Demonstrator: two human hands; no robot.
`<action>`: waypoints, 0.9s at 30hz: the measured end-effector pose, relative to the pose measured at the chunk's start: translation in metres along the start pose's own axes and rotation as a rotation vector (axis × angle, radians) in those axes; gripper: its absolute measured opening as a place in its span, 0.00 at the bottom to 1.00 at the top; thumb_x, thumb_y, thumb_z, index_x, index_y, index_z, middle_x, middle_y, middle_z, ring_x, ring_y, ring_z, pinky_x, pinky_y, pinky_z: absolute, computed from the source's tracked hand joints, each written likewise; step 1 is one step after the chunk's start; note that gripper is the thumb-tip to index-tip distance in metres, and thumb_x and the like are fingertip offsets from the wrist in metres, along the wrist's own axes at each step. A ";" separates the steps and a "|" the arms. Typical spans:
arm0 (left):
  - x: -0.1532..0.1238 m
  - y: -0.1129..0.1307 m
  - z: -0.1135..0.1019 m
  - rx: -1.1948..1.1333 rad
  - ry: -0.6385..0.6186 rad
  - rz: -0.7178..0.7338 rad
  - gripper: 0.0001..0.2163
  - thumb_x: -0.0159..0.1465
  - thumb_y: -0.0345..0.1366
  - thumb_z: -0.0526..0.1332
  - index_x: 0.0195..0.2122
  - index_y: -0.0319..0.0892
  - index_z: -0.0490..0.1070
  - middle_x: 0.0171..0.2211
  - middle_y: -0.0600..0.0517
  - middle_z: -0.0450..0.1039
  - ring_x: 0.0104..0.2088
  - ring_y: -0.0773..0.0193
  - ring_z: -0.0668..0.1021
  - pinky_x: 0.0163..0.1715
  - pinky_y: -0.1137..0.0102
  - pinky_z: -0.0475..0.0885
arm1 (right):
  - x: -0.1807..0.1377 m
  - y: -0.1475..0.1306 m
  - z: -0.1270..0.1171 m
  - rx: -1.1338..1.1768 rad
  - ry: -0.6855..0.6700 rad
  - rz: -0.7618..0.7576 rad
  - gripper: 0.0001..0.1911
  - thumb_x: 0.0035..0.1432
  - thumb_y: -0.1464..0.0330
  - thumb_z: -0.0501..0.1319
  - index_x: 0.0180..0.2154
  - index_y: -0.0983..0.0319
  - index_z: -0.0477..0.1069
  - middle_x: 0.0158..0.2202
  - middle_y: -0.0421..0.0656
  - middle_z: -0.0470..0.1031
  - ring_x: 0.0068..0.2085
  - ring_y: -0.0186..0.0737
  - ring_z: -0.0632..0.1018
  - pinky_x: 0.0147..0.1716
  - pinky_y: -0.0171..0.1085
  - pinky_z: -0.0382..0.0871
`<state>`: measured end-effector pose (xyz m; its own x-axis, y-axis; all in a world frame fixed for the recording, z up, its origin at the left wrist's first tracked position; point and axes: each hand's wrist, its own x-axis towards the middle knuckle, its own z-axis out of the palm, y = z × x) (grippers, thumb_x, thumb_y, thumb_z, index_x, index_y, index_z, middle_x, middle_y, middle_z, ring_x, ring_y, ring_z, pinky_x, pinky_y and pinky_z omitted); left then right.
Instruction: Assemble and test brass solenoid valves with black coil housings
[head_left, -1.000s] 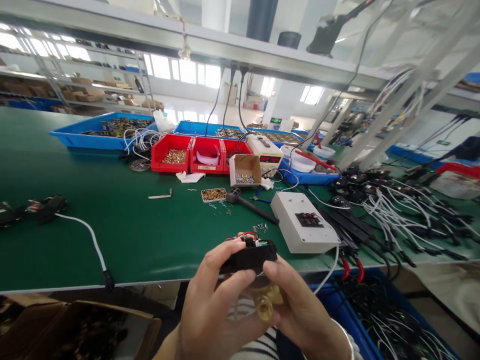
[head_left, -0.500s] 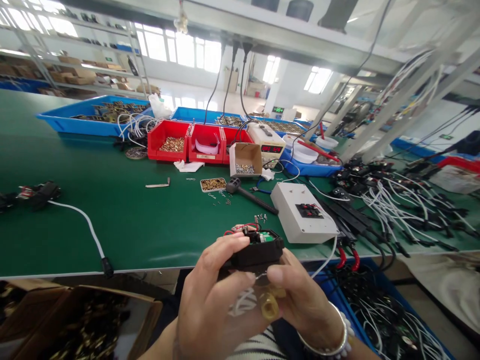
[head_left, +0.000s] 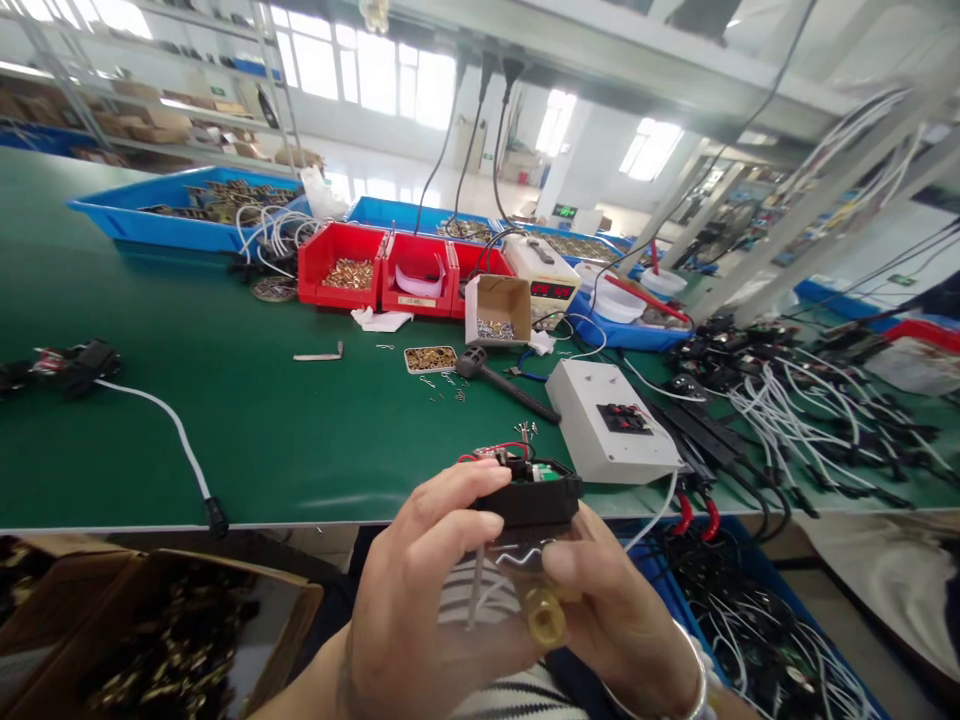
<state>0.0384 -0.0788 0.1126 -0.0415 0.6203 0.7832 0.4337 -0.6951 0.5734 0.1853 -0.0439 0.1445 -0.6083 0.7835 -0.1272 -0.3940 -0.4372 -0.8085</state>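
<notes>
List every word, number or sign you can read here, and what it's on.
Nothing reads clearly.
Red digits on the power supply: blurred.
White label on the middle red bin: too small.
Green lit sign at the far wall: too small.
Black box: no text visible.

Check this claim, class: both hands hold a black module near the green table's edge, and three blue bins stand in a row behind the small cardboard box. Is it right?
One detail is wrong. The head view shows the three bins are red, not blue. The rest stands: the left hand and right hand hold the black module near the green table edge, behind the cardboard box.
</notes>
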 end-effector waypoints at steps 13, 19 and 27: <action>0.004 -0.011 -0.006 0.162 0.045 0.096 0.18 0.60 0.40 0.69 0.45 0.42 0.63 0.51 0.40 0.71 0.55 0.56 0.76 0.54 0.62 0.77 | 0.010 0.007 0.009 -0.084 0.099 -0.058 0.25 0.53 0.57 0.71 0.50 0.57 0.72 0.50 0.48 0.76 0.50 0.51 0.77 0.50 0.46 0.73; 0.003 -0.009 -0.007 0.189 0.015 0.109 0.15 0.60 0.38 0.69 0.43 0.40 0.67 0.51 0.40 0.72 0.54 0.55 0.76 0.55 0.63 0.76 | 0.009 0.010 0.003 -0.068 0.108 -0.027 0.20 0.54 0.57 0.70 0.48 0.54 0.74 0.44 0.46 0.78 0.45 0.48 0.79 0.38 0.40 0.76; 0.005 -0.006 -0.004 0.273 0.013 0.117 0.13 0.59 0.37 0.69 0.39 0.40 0.66 0.48 0.41 0.72 0.52 0.57 0.77 0.54 0.67 0.76 | 0.015 0.012 -0.012 -0.070 0.037 -0.047 0.28 0.49 0.59 0.72 0.51 0.60 0.72 0.46 0.48 0.78 0.45 0.49 0.79 0.43 0.42 0.75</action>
<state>0.0320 -0.0726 0.1138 0.0121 0.5356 0.8444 0.6622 -0.6370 0.3946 0.1793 -0.0322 0.1257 -0.5642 0.8185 -0.1085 -0.3717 -0.3691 -0.8518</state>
